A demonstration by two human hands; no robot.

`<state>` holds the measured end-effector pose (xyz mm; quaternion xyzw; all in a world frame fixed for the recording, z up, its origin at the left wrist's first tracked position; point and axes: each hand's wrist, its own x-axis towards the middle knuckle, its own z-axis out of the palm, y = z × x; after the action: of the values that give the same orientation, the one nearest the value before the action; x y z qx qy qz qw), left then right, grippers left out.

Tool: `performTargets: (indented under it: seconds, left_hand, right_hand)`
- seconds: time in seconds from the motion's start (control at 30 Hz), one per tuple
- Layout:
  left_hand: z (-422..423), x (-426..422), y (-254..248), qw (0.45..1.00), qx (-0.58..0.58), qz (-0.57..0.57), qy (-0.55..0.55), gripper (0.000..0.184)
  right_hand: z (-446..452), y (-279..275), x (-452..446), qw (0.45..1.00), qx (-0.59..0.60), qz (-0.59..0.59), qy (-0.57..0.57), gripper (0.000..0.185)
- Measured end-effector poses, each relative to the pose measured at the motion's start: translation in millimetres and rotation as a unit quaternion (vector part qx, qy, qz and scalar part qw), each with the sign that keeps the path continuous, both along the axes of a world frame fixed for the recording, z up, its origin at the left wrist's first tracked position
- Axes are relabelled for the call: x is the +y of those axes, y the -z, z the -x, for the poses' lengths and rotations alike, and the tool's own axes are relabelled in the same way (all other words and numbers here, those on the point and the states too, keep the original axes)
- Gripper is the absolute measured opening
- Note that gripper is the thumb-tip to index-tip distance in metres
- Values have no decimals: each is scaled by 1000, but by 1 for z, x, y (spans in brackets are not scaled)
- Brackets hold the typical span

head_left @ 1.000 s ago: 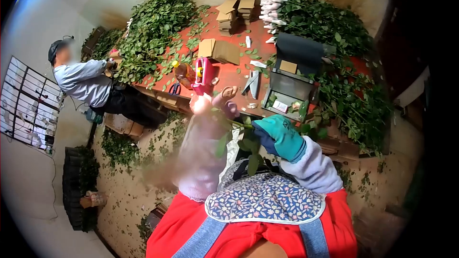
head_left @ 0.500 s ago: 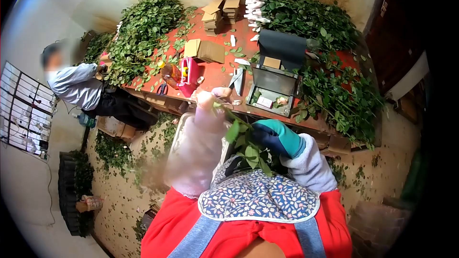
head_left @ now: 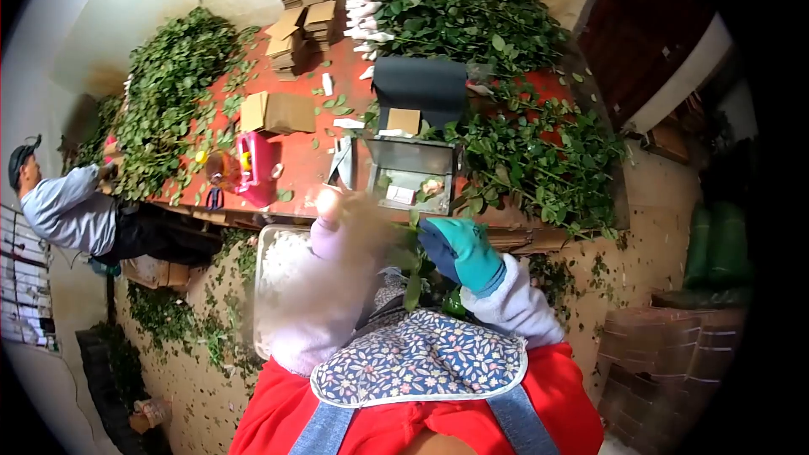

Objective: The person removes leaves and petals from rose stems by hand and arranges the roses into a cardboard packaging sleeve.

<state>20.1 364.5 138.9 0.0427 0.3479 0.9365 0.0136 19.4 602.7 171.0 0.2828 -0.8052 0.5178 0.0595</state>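
My right hand (head_left: 462,253), in a teal and navy glove, is closed around a leafy rose stem (head_left: 412,288) in front of my apron. Leaves hang down beside the glove; the bloom cannot be made out. To its left, my bare left hand (head_left: 341,217) is smeared by motion at the table's front edge, so its fingers and anything in them are unclear. Just beyond the hands, a metal tray (head_left: 413,175) holds a pale flower head (head_left: 433,187) and a small white card (head_left: 400,195). A grey-handled tool (head_left: 341,163) lies left of that tray.
Leafy stems (head_left: 539,164) cover the red table's (head_left: 295,156) right side, with white-wrapped ones (head_left: 455,21) behind. Cardboard pieces (head_left: 286,112), a pink holder (head_left: 256,170) and a bottle (head_left: 222,170) stand left. A white bin (head_left: 268,286) sits below; another person (head_left: 76,206) works far left.
My view has swung right, so the table sits further left. My left hand has blurred over the table edge. The gloved right hand still grips the stem, held more upright with fewer leaves showing.
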Motion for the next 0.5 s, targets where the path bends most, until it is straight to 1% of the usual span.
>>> performTargets:
  seconds: [0.03,0.07,0.1,0.13,0.17,0.2,0.23,0.27,0.3,0.33,0.4,0.43,0.47,0.5]
  left_hand:
    - [7,5,-11,999,11,52,-1,48]
    - [16,23,-41,986,39,159,3,27]
    - [24,41,-71,962,69,263,3,7]
    - [37,47,-64,934,71,351,-15,23]
    - [59,48,-44,923,121,364,30,33]
    - [74,49,-36,924,126,352,85,41]
    - [89,50,-29,921,130,341,139,49]
    - [99,51,-39,927,89,303,202,55]
    - [118,41,-46,897,87,341,267,54]
    - [139,31,-36,879,164,353,277,46]
    - [172,-4,-38,851,246,360,294,37]
    - [186,-26,-39,867,217,348,284,34]
    - [198,-50,-36,881,186,335,277,31]
    - [211,-67,-27,888,168,333,267,30]
  right_hand:
    - [1,8,1,1000,0,9,9,27]
    - [2,13,3,1000,-1,16,18,29]
    - [2,20,9,999,-24,18,20,30]
    - [0,36,16,998,-25,27,47,30]
    - [0,52,27,994,-46,81,62,31]
    - [3,65,39,986,-66,134,78,32]
    - [15,75,61,900,-278,335,37,28]
    - [26,85,82,715,-436,542,64,25]
    - [32,82,101,827,-288,460,145,26]
    - [40,73,132,830,-294,450,151,26]
    - [56,33,202,919,-227,271,175,37]
    - [63,9,221,948,-193,176,182,45]
    - [67,-20,224,946,-204,165,188,45]
    - [75,-53,226,930,-269,124,216,44]
